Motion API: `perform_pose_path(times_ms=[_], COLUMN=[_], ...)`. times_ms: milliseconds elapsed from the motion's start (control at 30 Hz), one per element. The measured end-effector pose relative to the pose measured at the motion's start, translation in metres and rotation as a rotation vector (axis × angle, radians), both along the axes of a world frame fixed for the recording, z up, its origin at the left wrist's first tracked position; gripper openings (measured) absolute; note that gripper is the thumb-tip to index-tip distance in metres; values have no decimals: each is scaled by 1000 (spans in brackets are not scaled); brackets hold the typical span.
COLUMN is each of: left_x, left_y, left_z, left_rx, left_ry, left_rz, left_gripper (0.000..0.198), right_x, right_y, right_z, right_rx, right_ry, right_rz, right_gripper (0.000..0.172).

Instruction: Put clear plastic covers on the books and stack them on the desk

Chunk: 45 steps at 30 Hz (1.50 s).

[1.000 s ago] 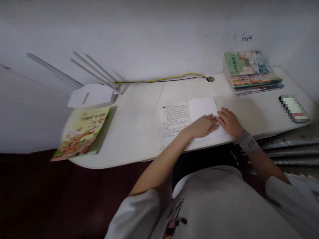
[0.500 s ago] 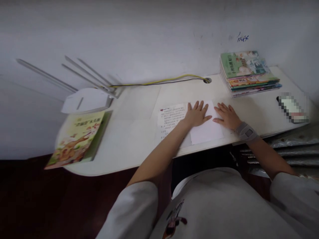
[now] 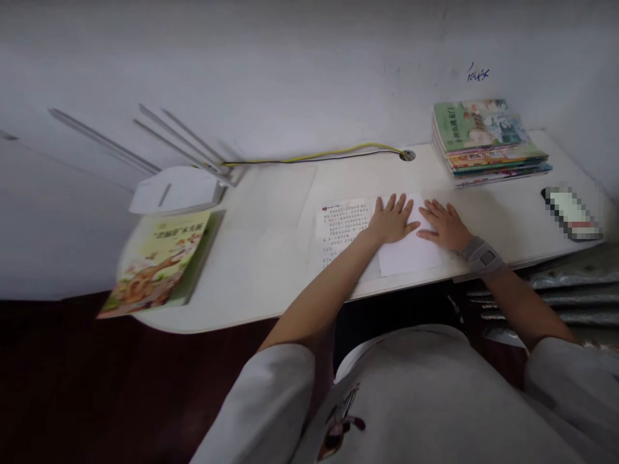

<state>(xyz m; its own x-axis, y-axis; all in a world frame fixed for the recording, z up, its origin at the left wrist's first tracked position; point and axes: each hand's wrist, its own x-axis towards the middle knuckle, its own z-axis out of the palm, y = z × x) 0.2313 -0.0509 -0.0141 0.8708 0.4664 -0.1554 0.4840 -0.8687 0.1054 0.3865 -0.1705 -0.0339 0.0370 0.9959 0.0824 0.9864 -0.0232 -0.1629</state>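
A white sheet of paper (image 3: 409, 254) lies on top of a printed page (image 3: 345, 222), covering its right part. My left hand (image 3: 391, 219) rests flat near the sheet's upper left, fingers spread across its edge, with nothing held. At the sheet's right side, my right hand (image 3: 445, 225) lies palm down with its fingers apart, fingertips on the paper. A grey band (image 3: 481, 256) is around my right wrist. Under the sheet, the rest of the printed page is hidden.
On the white desk (image 3: 251, 270), a router (image 3: 176, 191) with several antennas stands at left, beside a picture book (image 3: 159, 264). A yellow cable (image 3: 314, 153) runs along the wall. A stack of books (image 3: 491, 142) and a phone (image 3: 570, 212), partly pixelated, are at right.
The whole view has shifted slightly, so the desk and its things appear a little further right. Both hands stay flat on the paper; my right hand looks slightly nearer my left.
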Motion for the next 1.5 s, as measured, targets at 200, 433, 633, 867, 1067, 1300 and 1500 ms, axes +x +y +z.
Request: perform_pose_path(times_ms=[200,433,633,867,1067,1300,1500], left_x=[10,-71,-143,-154,-163,-163,-161], left_y=[-1,7,21,-1,-14,-13,-12], left_z=[8,4,-19,-21,-25,-27,-33], left_rx=[-16,115,6,-80,-218,-212,-133], left_ry=[3,-257,-439,-592,-750,-741,-698], left_rz=[-31,281,475,627,660,686,619], left_gripper=[70,67,64,59,66,71,71], right_x=[2,5,-5,-62,-69,-54,-46], right_y=[-1,-1,-3,-13,-15,-18,-17], right_z=[-3,-8,4,16,5,3,4], right_rx=[30,34,53,102,46,63,49], right_ry=[-4,-19,-26,-89,-111,-110,-112], right_rz=[14,16,47,207,215,209,238], right_gripper=[64,64,55,47,58,61,62])
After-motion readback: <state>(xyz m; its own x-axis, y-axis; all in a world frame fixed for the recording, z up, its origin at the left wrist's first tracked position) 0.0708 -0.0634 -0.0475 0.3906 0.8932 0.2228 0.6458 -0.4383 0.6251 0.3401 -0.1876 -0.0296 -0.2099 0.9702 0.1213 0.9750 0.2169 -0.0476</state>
